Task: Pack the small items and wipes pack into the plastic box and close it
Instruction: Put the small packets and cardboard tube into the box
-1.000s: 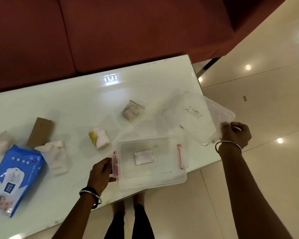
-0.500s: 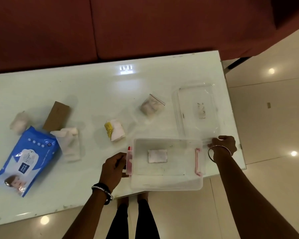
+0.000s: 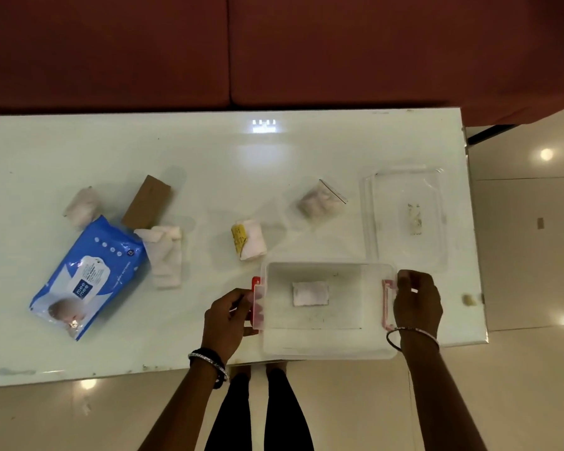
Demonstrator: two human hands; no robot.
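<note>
Head view: clear plastic box (image 3: 328, 309) sits open at the near edge of the white counter (image 3: 209, 151), its near side overhanging the edge a bit. Left hand (image 3: 227, 323) grip is closed on the box's left red latch (image 3: 256, 302); right hand (image 3: 417, 302) grip is closed on the right red latch (image 3: 388, 304). One small white pad (image 3: 310, 293) lies flat inside on the box floor. Clear lid (image 3: 406, 219) lies flat on the counter just beyond the box's right end, apart from it. Blue wipes pack (image 3: 85, 276) lies well left of the box, tilted. Beside it: white cloth bundle (image 3: 166, 255) touching its right corner, brown card box (image 3: 147, 203) just beyond, small white wrapped item (image 3: 82, 206) at far left. Roll with yellow label (image 3: 248, 239) sits just beyond the box's left corner; zip bag (image 3: 321, 200) further back, between roll and lid.
</note>
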